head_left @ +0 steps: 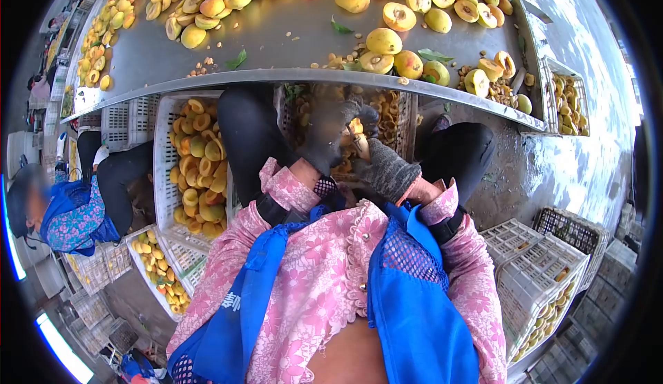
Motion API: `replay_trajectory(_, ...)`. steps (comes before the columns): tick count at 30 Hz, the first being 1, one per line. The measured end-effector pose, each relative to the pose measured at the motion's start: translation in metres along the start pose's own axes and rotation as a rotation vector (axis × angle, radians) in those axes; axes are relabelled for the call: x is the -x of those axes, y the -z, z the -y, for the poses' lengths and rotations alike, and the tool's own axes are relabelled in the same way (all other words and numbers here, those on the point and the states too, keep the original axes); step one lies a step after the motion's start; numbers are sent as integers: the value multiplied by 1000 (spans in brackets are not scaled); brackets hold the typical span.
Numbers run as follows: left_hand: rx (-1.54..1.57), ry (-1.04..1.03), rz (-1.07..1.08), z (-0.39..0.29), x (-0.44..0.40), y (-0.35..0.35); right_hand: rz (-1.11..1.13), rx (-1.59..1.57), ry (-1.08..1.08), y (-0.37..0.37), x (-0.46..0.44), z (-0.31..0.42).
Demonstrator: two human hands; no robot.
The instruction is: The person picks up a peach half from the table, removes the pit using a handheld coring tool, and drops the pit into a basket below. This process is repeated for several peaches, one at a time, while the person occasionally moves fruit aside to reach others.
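Observation:
My left hand [328, 135], in a dark glove and partly blurred, is over a crate between my knees. Its fingers close round an orange-yellow peach piece [356, 126]. My right hand [388, 170], in a grey knitted glove, meets it from the right and is closed on a short tan-handled tool [362, 146]. The tool's working end is hidden against the peach, so its exact kind does not show. Below both hands, the crate [413, 132] holds peach pieces and scraps, largely covered by my hands.
A metal table [269, 42] carries whole and halved peaches [399, 16], loose stones and leaves. A white crate of peach halves [164, 163] stands beside my left knee. Stacked crates [528, 253] are at right. Another person [76, 211] sits at left.

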State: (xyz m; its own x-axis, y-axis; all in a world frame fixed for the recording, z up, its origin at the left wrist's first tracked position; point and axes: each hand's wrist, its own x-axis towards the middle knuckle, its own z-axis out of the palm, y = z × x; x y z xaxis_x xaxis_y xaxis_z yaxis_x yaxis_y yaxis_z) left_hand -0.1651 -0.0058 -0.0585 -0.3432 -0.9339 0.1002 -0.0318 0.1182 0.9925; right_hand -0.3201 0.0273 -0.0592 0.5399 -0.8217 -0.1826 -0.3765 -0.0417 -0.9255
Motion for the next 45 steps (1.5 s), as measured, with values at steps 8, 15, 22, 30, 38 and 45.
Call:
replay_trajectory(8,77,-43,-223,35,10,-11,-68,172,-245,-11,-4,6)
replay_trajectory(15,397,230,-416,37,6,-19,123,-80,-233,-14,-5,-11)
replay_trajectory(22,525,315,-177,29,12,-7,252,496,537,3,-3,-17)
replay_trajectory(30,19,131,75,37,11,-6,479,-189,-207,9,-1,-7)
replay_trajectory(38,399,290,-137,54,17,-18,362,-11,-147,5,-2,1)
replay_trajectory(45,505,390,-257,57,20,-18,353,23,-152,-21,-7,-36)
